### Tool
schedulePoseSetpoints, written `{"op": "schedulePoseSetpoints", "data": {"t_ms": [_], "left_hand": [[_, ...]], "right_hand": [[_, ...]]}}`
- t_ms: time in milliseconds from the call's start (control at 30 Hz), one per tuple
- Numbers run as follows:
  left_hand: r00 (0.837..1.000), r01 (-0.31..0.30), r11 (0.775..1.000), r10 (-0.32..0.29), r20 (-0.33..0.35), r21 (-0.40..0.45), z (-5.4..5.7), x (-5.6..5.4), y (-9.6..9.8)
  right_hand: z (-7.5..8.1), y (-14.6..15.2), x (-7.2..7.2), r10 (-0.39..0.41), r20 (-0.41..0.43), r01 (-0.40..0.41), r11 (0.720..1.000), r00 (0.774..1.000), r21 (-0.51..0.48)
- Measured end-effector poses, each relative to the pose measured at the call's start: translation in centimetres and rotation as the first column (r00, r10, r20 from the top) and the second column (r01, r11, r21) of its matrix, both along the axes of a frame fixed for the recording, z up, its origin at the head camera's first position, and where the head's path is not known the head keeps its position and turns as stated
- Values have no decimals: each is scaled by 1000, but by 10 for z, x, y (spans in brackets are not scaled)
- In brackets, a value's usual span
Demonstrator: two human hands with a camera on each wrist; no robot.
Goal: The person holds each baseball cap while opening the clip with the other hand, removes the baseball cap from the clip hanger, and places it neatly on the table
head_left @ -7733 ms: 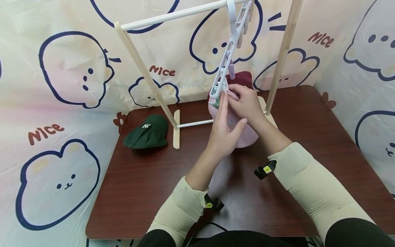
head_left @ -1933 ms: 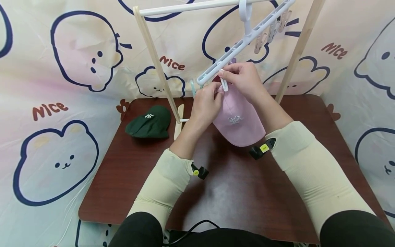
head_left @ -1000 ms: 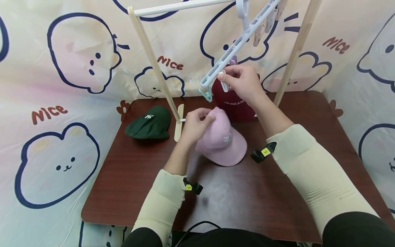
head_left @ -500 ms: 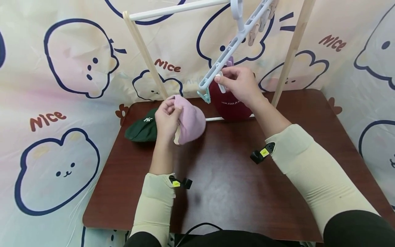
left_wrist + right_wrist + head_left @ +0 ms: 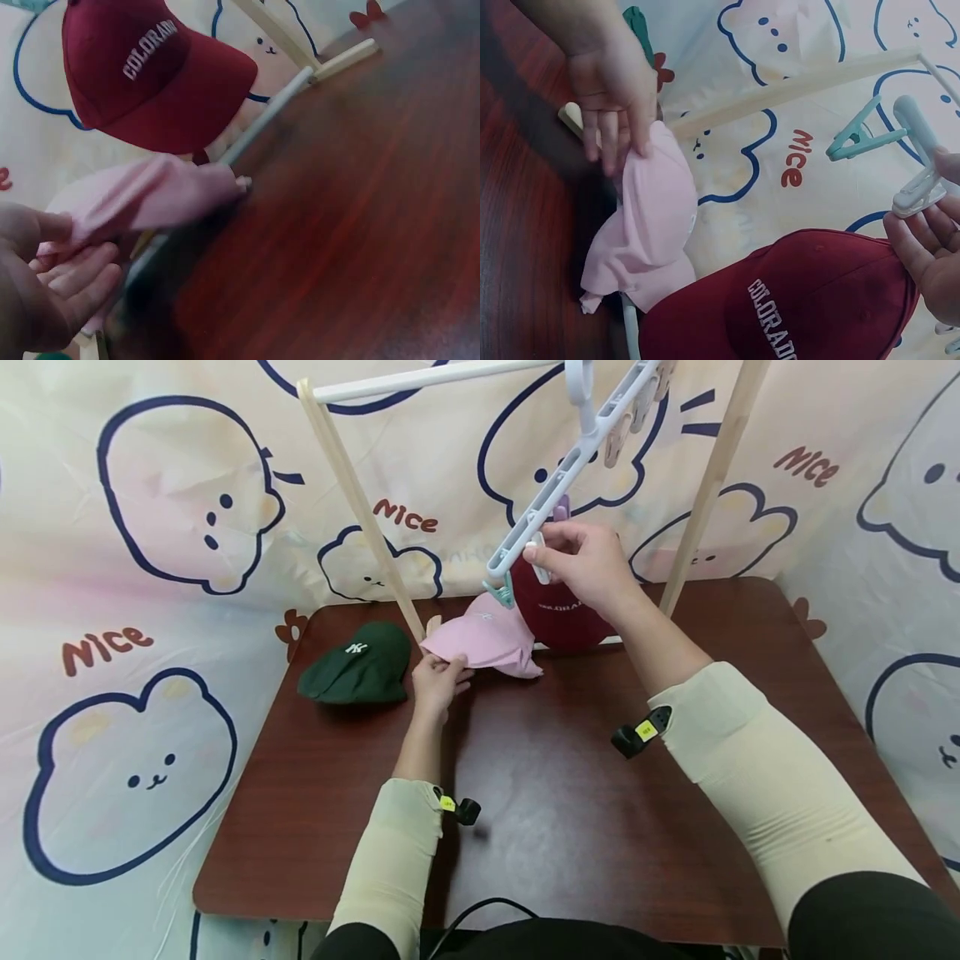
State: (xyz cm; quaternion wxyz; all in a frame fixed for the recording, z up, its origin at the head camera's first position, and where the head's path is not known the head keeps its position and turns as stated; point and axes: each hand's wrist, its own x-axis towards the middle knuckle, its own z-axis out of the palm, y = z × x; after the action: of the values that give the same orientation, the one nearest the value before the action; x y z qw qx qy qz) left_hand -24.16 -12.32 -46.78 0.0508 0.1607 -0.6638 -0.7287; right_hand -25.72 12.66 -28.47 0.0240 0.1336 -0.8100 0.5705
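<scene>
- Green cap [image 5: 356, 664]: lies flat on the table [image 5: 570, 827] at about ten o'clock from the table's middle, untouched, just left of the rack's left post [image 5: 360, 506].
- Left hand [image 5: 438, 681]: fingers curled on the edge of the pink cap [image 5: 487, 639], pinching the cloth; the wrist view shows the fabric pressed between thumb and fingers.
- Pink cap: off the clips, resting low at the rack's foot, at eleven o'clock from the table's middle, just right of the green cap and apart from it.
- Step, as judged: an unclipped cap is being laid down beside the green one; the next move likely calls for letting it go flat.
- Right hand [image 5: 588, 564]: raised at twelve o'clock, thumb and fingers pinching a white clip [image 5: 537, 557] of the clip hanger [image 5: 570, 468].
- Maroon cap [image 5: 558, 610]: hangs below that hand, lettered COLORADO.
</scene>
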Motion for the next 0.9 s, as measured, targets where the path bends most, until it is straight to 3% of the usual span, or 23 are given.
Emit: {"op": "schedulePoseSetpoints", "data": {"t_ms": [67,167,267,367,433,500,600,667,733,800,900], "left_hand": [[999,32,999,-31,22,-23,-3,0,-1],[1000,-8,999,8,-5,-53,0,1,-1],[991,-108,986,96,-90,-131,10,3,2],[961,-193,961,145,-234,-198,27,6,10],[935,-190,952,100,-341,-239,43,10,17],[905,-120,954,-9,-425,-274,63,14,26],[852,19,936,-198,-484,-350,95,21,41],[824,85,917,-285,-489,-391,114,24,52],[808,102,899,-324,-492,-425,131,26,63],[796,90,897,-326,-510,-433,142,24,71],[778,80,918,-301,-551,-388,156,20,81]], "right_hand": [[1,0,0,-1,-5,1,1000,1000,4],[1,-1,1,6,-8,-6,1000,1000,3],[2,-1,2,13,-8,-13,1000,1000,-1],[2,-2,3,19,-7,-19,1000,1000,-2],[3,-2,3,23,-8,-23,1000,1000,-1],[4,-3,4,26,-15,-26,1000,1000,1],[4,-3,6,27,-30,-26,1000,999,5],[5,-3,8,31,-53,-30,999,998,13],[5,-4,11,45,-82,-44,999,996,18],[6,-5,14,68,-112,-65,998,991,23],[10,-3,17,87,-144,-83,996,986,32]]}}
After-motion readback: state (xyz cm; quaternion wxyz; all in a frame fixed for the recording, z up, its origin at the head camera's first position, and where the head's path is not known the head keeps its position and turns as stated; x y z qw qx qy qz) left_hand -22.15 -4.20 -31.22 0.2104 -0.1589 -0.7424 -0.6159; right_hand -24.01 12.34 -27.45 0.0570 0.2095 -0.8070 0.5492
